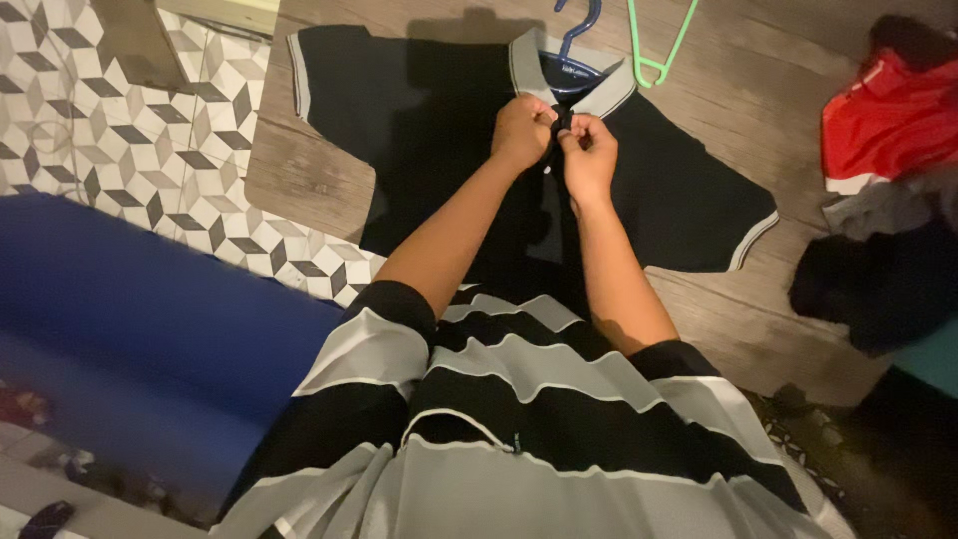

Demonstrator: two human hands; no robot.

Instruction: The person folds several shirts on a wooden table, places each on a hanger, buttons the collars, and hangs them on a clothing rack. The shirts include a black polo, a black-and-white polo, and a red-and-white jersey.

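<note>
A black polo shirt (pixel 399 130) with a grey collar and grey-trimmed sleeves lies spread flat on a wooden table (pixel 299 180). My left hand (pixel 521 130) and my right hand (pixel 589 155) meet at the button placket just below the collar, both pinching the fabric there. A blue hanger (pixel 582 30) sits in the shirt's neck opening, its hook pointing away from me. My own striped black and grey shirt fills the bottom of the view.
A light green hanger (pixel 664 50) lies past the collar. A red garment (pixel 888 115), a grey cloth (pixel 883 210) and a black garment (pixel 878 284) are piled at the table's right. Patterned tile floor (pixel 120 140) and a blue surface (pixel 130 329) lie left.
</note>
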